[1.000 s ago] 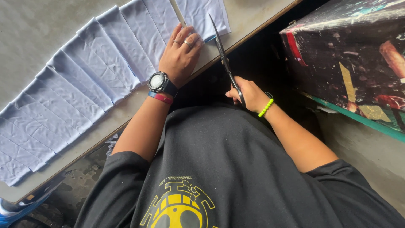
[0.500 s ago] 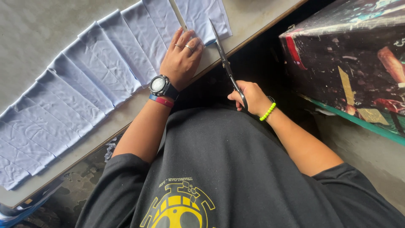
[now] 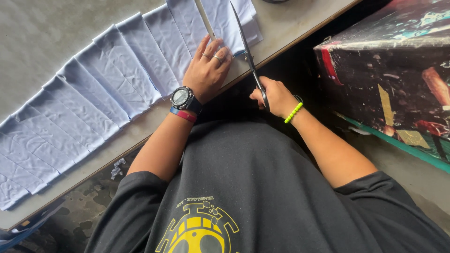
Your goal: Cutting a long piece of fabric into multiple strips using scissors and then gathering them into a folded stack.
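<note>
White cloth strips [image 3: 108,89] on grey worktop [image 3: 47,33], left hand [image 3: 206,70] pressed flat on them, right hand [image 3: 276,96] gripping scissors [image 3: 246,49], top centre.

A long row of overlapping pale blue fabric pieces [image 3: 98,93] lies on the grey counter [image 3: 42,33], running from its near left edge to the far right. The left hand [image 3: 206,70] rests on the fabric's right end, with the metal scissors [image 3: 248,56] just right of it, held by the right hand [image 3: 276,96] off the counter's edge. A dark patterned box [image 3: 389,75] stands well right of the counter.
</note>
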